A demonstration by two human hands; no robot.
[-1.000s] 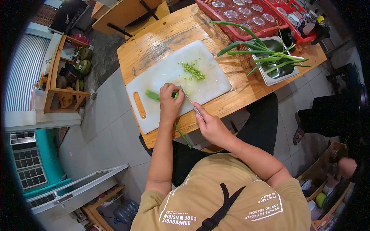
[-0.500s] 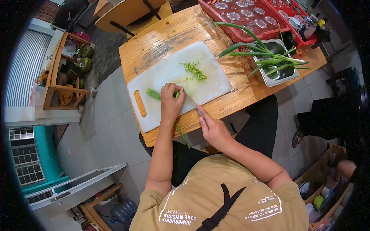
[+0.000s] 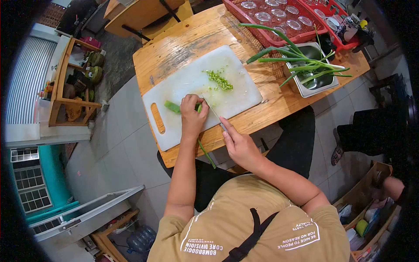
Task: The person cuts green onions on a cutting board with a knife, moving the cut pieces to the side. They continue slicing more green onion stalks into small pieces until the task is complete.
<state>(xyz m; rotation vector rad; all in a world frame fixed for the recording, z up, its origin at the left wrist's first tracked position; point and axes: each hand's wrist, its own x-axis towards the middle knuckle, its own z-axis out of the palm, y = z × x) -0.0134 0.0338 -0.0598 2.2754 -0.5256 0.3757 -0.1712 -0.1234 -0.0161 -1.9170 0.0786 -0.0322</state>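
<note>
A white cutting board (image 3: 174,83) lies on the wooden table. On it my left hand (image 3: 193,114) is closed around a green onion (image 3: 171,106), whose green ends stick out on the left and hang past the table edge below. The handle of a knife is in my closed right hand (image 3: 238,142); the knife blade (image 3: 211,106) points up and left, its tip beside my left fingers. Chopped green onion (image 3: 219,80) lies in a small pile on the upper part of the board.
A metal container (image 3: 308,92) with long green onions (image 3: 301,60) across it stands at the table's right. Behind it, a red basket (image 3: 316,32) holds upturned glasses. A wooden chair (image 3: 144,19) is beyond the table. Part of another person (image 3: 364,131) shows at the right.
The knife blade and my right hand have shifted slightly left. My left hand keeps its hold on the green onion, and the view has moved a little.
</note>
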